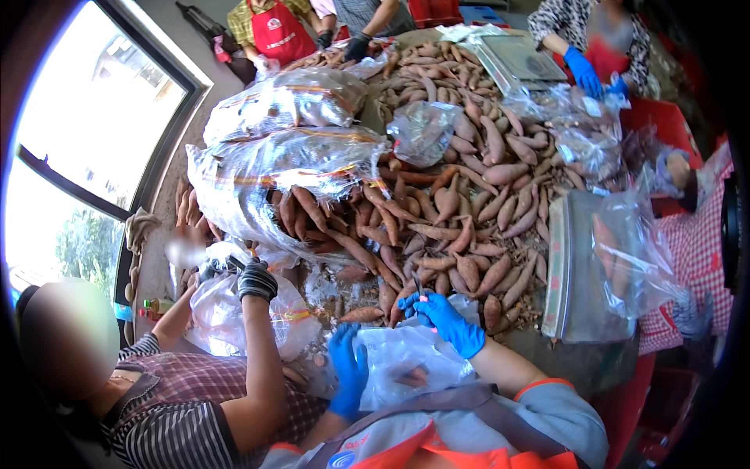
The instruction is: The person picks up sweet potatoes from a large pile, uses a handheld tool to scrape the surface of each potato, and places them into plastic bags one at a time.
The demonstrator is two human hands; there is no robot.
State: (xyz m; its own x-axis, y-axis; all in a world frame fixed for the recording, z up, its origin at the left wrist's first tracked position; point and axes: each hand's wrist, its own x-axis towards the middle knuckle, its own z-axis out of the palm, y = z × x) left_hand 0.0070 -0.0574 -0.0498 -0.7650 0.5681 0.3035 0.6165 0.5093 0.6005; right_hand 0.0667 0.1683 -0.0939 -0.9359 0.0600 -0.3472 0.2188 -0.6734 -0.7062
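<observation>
My right hand, in a blue glove, is closed around a small tool with a thin dark blade and pink on its handle; its exact kind is hard to make out. The blade points away from me toward the heaped sweet potatoes. In a matching glove, my left hand has its fingers raised and apart, with nothing visible in it. It is beside a clear plastic bag lying in front of me, between my hands. A reddish-brown piece shows through the bag.
Large clear sacks of sweet potatoes lie at the far left. Close on my left, a co-worker's striped-gloved hand works over another plastic bag. A flat scale stands at right, near a red crate. Other people work across the table.
</observation>
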